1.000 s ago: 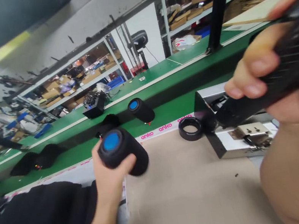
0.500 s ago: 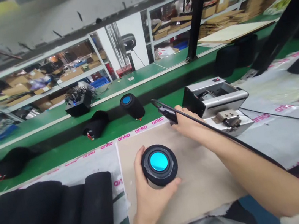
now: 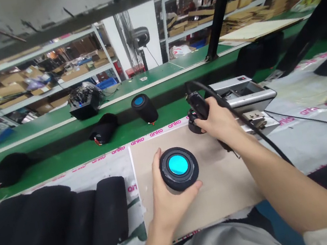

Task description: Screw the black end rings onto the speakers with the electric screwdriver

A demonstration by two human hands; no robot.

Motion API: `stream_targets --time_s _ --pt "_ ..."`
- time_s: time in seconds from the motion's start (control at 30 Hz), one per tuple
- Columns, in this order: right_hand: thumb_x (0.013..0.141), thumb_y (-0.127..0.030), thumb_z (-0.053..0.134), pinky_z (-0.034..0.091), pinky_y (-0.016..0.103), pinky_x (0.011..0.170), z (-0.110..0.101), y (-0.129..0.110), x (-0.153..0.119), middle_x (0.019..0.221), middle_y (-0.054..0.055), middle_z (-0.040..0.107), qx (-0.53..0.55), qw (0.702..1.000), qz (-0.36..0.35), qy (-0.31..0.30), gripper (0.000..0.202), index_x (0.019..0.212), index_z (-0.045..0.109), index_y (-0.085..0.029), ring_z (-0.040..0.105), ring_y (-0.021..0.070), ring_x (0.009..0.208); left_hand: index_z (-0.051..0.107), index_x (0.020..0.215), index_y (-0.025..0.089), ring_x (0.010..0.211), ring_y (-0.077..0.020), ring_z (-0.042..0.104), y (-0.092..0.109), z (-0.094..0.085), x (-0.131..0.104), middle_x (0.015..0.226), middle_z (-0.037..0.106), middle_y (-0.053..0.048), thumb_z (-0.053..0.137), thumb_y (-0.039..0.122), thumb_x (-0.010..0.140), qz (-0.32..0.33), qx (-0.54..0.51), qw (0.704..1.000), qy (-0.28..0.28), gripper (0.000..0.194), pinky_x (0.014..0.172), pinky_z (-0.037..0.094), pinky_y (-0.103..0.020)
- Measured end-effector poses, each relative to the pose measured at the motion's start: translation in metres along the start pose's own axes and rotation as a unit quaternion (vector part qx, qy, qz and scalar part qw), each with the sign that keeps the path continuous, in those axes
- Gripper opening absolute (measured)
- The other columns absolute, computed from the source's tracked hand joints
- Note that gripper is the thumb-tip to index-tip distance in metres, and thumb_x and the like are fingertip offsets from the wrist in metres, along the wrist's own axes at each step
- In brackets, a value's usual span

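Observation:
My left hand is closed around a black cylindrical speaker, whose round end with a shiny blue disc faces up. The speaker stands over a beige board in front of me. My right hand grips a black corded hand tool, held right of and beyond the speaker. A dark round part shows at the tool's lower end; its exact kind I cannot make out. The thick cable runs back over my right forearm. Just behind that hand is a silver open-topped metal device.
Several black fabric-covered cylinders lie at the left, with coloured wires near the edge. On the green belt stands another blue-disc speaker, with a black cylinder lying beside it. A black box of wires sits on the far ledge.
My right hand has swung the tool from pointing away to a more upright pose, lower end toward the board, and shifted slightly right. My left hand still holds the speaker; the view has shifted slightly.

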State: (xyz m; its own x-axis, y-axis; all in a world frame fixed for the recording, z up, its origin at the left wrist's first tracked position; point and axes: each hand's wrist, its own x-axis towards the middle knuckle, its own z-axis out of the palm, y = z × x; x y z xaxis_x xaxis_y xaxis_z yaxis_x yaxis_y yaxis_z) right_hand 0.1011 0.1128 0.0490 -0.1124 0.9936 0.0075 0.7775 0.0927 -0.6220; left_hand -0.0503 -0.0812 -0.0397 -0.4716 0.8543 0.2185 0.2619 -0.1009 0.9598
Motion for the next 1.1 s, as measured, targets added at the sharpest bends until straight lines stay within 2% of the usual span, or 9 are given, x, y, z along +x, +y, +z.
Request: stream_targets --time_s 0.23,0.33,0.43,0.53,0.7,0.77,0.83,0.97,1.1 --pt "0.077 -0.043 0.089 0.059 0.03 0.051 -0.036 0.004 -0.058 0.096 0.002 0.076 0.257 0.958 -0.099 -0.078 0.05 0.108 0.056 -0.022 0.072 0.0187 0.058 0.013 0.175 0.034 0.155 -0.0354 0.058 0.011 0.006 -0.007 0.164 0.055 -0.015 0.098 0.032 0.075 0.039 -0.014 0.999 0.018 0.131 0.128 0.05 -0.051" --pt "0.077 -0.045 0.092 0.061 0.028 0.051 -0.039 0.011 -0.07 0.079 0.003 0.074 0.3 0.931 -0.136 -0.159 0.048 0.105 0.063 -0.021 0.073 0.0209 0.06 0.032 0.166 0.028 0.148 -0.0363 0.063 0.01 -0.003 0.007 0.158 0.06 -0.018 0.098 0.034 0.074 0.053 -0.074 0.995 -0.035 0.113 0.126 0.052 -0.052" --pt "0.082 -0.045 0.091 0.061 0.024 0.056 -0.036 0.013 -0.069 0.074 0.003 0.073 0.297 0.912 -0.156 -0.238 0.042 0.102 0.065 -0.02 0.073 0.0191 0.065 0.057 0.147 0.024 0.149 -0.0417 0.061 0.008 -0.026 0.026 0.159 0.06 -0.02 0.104 0.046 0.065 0.066 -0.118 0.975 -0.174 0.097 0.123 0.054 -0.055" --pt "0.079 -0.037 0.095 0.063 0.024 0.059 -0.026 0.012 -0.065 0.086 -0.001 0.073 0.356 0.892 -0.141 -0.241 0.044 0.104 0.063 -0.022 0.073 0.0157 0.064 0.061 0.153 0.026 0.161 -0.0447 0.047 0.005 -0.038 0.023 0.166 0.051 -0.018 0.104 0.053 0.064 0.069 -0.101 0.964 -0.235 0.102 0.13 0.047 -0.057" --pt "0.08 -0.032 0.097 0.062 0.025 0.058 -0.003 0.02 -0.072 0.096 -0.002 0.07 0.45 0.849 -0.098 -0.26 0.05 0.112 0.06 -0.024 0.073 0.015 0.062 0.017 0.176 0.031 0.162 -0.0407 0.047 0.001 0.007 -0.038 0.173 0.042 -0.018 0.09 0.051 0.086 0.044 -0.095 0.994 -0.023 0.118 0.134 0.041 -0.059" --pt "0.082 -0.033 0.096 0.062 0.026 0.058 0.0 0.025 -0.077 0.098 -0.002 0.069 0.461 0.839 -0.102 -0.27 0.051 0.116 0.058 -0.026 0.071 0.014 0.06 0.019 0.173 0.033 0.161 -0.0424 0.049 0.002 0.027 -0.05 0.174 0.042 -0.018 0.102 0.053 0.071 0.005 -0.089 0.995 0.051 0.133 0.13 0.047 -0.057" --pt "0.083 -0.034 0.095 0.063 0.027 0.059 -0.003 0.028 -0.079 0.098 -0.002 0.069 0.457 0.84 -0.111 -0.272 0.049 0.115 0.059 -0.027 0.07 0.0138 0.06 0.034 0.164 0.031 0.156 -0.0427 0.055 0.005 0.031 -0.044 0.168 0.05 -0.018 0.107 0.048 0.064 -0.006 -0.075 0.994 0.083 0.125 0.127 0.051 -0.057" --pt "0.081 -0.042 0.096 0.065 0.028 0.064 -0.026 0.028 -0.073 0.095 0.002 0.073 0.361 0.889 -0.157 -0.235 0.045 0.108 0.064 -0.025 0.073 0.0172 0.068 0.056 0.148 0.026 0.156 -0.0429 0.053 0.014 -0.002 -0.005 0.162 0.055 -0.017 0.105 0.034 0.064 0.084 -0.026 0.996 -0.03 0.098 0.13 0.046 -0.057" --pt "0.086 -0.044 0.089 0.067 0.031 0.078 -0.044 0.018 -0.064 0.101 0.003 0.077 0.177 0.905 -0.301 -0.241 0.035 0.11 0.071 -0.027 0.076 0.0215 0.089 0.051 0.154 0.027 0.154 -0.0406 0.057 0.022 -0.028 0.013 0.163 0.056 -0.016 0.102 0.031 0.068 0.035 -0.075 0.988 -0.128 0.1 0.128 0.049 -0.055"
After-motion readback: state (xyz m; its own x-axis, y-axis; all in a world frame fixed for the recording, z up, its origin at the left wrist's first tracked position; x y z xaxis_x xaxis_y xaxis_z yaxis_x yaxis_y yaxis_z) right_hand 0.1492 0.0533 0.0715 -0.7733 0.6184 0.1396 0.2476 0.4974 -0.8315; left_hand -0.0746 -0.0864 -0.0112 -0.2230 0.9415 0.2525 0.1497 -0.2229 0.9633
